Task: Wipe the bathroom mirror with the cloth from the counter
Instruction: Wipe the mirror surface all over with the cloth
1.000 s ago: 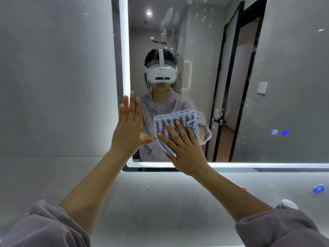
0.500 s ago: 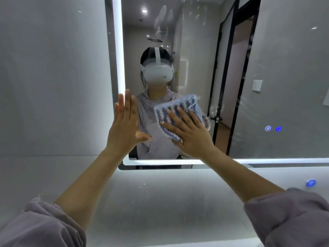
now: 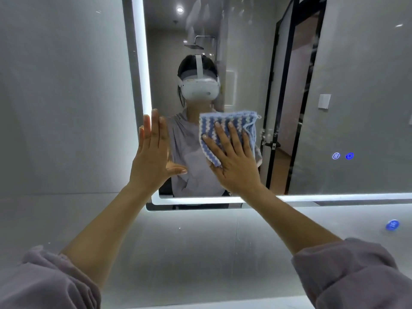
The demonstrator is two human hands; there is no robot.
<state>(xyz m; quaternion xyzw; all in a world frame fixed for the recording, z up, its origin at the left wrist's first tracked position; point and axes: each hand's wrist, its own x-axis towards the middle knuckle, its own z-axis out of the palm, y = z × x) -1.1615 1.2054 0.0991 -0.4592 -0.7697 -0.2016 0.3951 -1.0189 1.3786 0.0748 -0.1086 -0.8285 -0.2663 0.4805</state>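
one cloth [image 3: 242,118] under right hand [image 3: 236,168], fingers spread; left hand [image 3: 151,161] fingers straight, empty, on one mirror [image 3: 356,85].

Two hands [image 3: 153,159] [image 3: 236,168], one cloth [image 3: 225,124], one mirror [image 3: 356,85], two glowing buttons [image 3: 336,156].

Yeah, the mirror [image 3: 356,85] was chopped off by the top and right edges, the lower part of the cloth [image 3: 225,123] was covered by the right hand [image 3: 236,166], and the blue icons [image 3: 336,156] couldn't be read.

A grey wall [image 3: 62,108] fills the left, a small round blue object [image 3: 392,225] low on the right
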